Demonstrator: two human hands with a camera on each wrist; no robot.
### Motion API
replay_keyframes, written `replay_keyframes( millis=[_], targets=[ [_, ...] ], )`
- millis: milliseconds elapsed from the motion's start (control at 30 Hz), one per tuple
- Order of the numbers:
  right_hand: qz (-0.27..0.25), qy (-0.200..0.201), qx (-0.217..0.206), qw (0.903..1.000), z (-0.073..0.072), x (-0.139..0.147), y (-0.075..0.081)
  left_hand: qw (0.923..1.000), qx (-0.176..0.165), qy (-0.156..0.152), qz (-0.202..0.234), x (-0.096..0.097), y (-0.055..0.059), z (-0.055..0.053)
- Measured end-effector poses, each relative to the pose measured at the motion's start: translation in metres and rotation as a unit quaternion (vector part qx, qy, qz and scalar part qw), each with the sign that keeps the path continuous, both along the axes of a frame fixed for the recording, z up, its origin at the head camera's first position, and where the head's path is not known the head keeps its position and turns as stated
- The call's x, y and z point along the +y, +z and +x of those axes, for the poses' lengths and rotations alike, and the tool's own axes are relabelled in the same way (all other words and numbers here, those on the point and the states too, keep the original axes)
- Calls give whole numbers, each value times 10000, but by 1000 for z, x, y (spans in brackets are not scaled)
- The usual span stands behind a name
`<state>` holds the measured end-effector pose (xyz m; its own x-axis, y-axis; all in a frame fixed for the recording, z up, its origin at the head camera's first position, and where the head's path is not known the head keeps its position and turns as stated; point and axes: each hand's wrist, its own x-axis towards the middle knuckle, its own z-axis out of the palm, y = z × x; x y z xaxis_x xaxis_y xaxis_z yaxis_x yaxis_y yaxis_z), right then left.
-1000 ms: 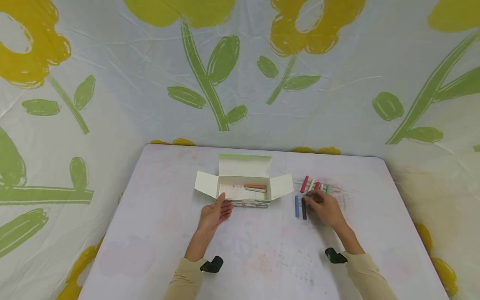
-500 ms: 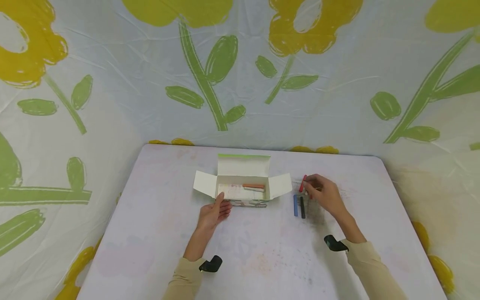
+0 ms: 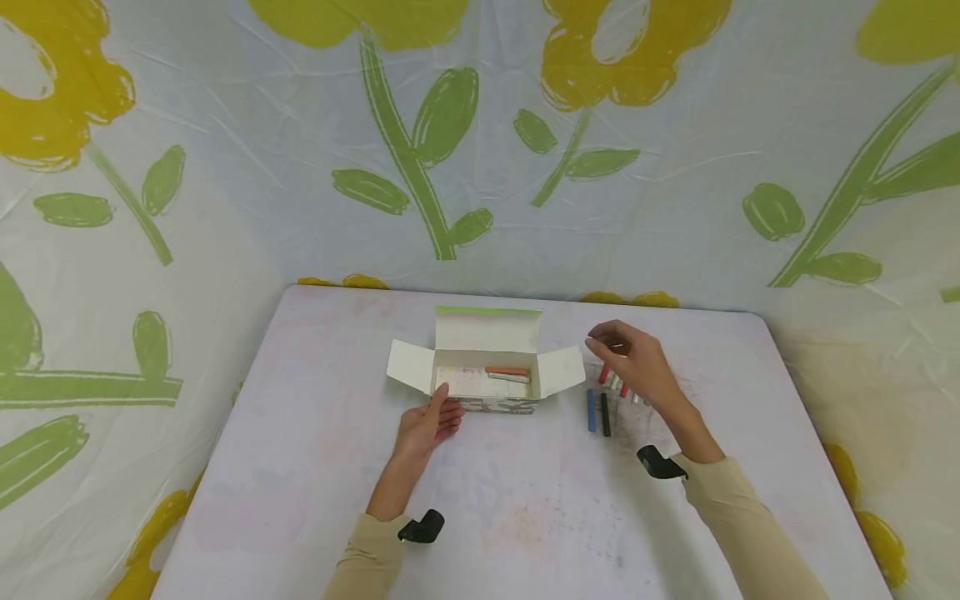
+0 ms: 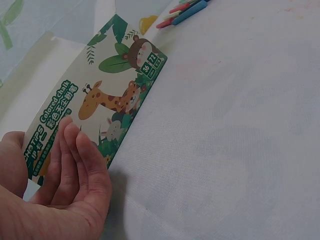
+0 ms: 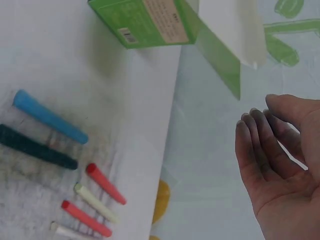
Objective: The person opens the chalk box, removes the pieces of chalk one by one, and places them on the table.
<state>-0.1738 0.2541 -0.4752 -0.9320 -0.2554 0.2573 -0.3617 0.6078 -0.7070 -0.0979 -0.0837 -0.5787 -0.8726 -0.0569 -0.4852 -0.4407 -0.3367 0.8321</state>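
Note:
An opened cardboard chalk box [image 3: 498,407], printed with cartoon animals and "Colored chalk", stands on the table. An orange chalk stick [image 3: 507,371] and a white chalk stick [image 3: 508,378] lie inside it. At the box's near left side my left hand [image 3: 426,429] grips the front wall, thumb over the rim and fingers outside. My right hand [image 3: 633,358] is raised above the loose chalks, right of the box, fingers bent and no chalk visible in them. Beneath it lie a blue chalk [image 5: 50,116], a dark chalk [image 5: 37,146], red chalks [image 5: 105,183] and pale ones [image 5: 95,202].
The box's side flaps [image 3: 561,371] and back lid [image 3: 487,330] stand spread out. Chalk dust smudges the white table [image 3: 337,500] around the loose sticks. A flower-patterned cloth [image 3: 675,208] hangs behind and beside the table.
My right hand has moved from the chalk row up and toward the box, uncovering several sticks. My left hand stays on the box.

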Motion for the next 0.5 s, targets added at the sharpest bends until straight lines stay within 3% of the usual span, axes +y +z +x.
replay_keyframes(
  millis=[233,500],
  targets=[
    [-95,471,170,9987,-6,-25,7,10000,53,-59,-38,-1,0,1],
    [-88,832,-155,9964,-13,-51,3,10000,32,-17,-1,0,1,1]
  ],
)
